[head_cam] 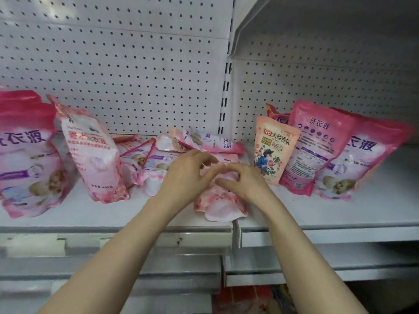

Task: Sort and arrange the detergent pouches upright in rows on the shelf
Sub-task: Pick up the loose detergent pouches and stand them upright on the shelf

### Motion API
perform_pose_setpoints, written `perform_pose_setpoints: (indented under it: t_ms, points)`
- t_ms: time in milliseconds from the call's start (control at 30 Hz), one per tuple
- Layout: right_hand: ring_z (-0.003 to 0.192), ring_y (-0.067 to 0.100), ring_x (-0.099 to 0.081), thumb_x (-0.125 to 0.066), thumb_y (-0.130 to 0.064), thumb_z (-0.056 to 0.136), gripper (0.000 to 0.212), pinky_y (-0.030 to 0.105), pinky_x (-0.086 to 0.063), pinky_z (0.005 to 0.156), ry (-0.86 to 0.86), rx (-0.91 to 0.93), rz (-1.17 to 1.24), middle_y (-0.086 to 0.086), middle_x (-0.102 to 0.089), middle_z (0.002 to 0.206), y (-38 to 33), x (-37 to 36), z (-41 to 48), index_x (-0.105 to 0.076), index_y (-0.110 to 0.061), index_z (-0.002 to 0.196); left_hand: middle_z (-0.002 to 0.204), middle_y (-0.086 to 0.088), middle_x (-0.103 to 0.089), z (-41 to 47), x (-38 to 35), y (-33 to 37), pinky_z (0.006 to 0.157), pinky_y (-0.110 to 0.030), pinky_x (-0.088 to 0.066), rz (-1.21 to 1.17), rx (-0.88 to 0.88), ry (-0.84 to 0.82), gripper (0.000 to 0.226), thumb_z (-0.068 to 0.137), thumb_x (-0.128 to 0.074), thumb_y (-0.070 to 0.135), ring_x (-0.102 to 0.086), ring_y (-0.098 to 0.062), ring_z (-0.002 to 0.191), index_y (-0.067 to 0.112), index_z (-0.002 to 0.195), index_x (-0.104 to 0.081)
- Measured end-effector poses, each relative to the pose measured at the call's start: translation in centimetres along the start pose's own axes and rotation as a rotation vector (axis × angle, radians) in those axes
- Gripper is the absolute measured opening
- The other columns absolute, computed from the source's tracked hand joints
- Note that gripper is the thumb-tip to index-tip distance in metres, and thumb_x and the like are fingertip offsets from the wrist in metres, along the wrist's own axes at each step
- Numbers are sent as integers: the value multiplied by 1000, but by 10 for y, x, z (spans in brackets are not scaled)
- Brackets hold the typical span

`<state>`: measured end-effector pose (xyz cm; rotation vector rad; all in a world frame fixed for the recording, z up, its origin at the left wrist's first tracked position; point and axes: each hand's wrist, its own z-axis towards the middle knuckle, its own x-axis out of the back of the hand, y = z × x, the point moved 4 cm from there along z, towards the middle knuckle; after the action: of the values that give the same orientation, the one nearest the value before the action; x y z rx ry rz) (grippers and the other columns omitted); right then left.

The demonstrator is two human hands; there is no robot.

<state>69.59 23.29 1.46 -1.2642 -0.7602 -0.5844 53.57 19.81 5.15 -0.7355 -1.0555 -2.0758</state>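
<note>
Pink detergent pouches stand and lie on a white shelf [113,214]. One pale pink pouch [221,205] lies flat at the shelf's front middle. My left hand [186,175] and my right hand [242,182] both rest on its upper part, fingers curled on it. Behind them several pouches lie in a jumbled pile [158,152]. At the left a large pink pouch [27,159] stands and a narrower one [93,152] leans beside it. At the right a small peach pouch [274,150], a pink pouch [317,146] showing its back and another pink pouch [358,159] stand in a row.
A white pegboard wall [136,75] backs the shelf, with a slotted upright post [226,87] between two bays. An upper shelf [294,30] overhangs the right bay. Lower shelf edges [317,268] run below my arms. Bare shelf surface shows at the far right [385,200].
</note>
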Motion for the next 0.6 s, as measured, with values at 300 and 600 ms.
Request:
perform_pose_setpoints:
  t_ms: [300, 600]
  points:
    - [111, 17, -59, -75, -43, 80, 37, 43, -50, 99, 61, -20, 124, -4, -58, 128, 12, -1, -29, -66, -29, 113, 107, -12, -65, 66, -48, -24, 88, -39, -50, 462, 155, -438, 38, 97, -47, 43, -58, -30, 102, 11, 109, -63]
    - [114, 17, -60, -61, -47, 91, 56, 43, -51, 98, 341, -7, 64, -1, -61, 131, 2, 43, -27, -43, -25, 140, 97, 3, -65, 57, -22, -20, 67, -27, -46, -173, 163, -133, 19, 89, -65, 19, -59, -15, 83, 21, 108, -65]
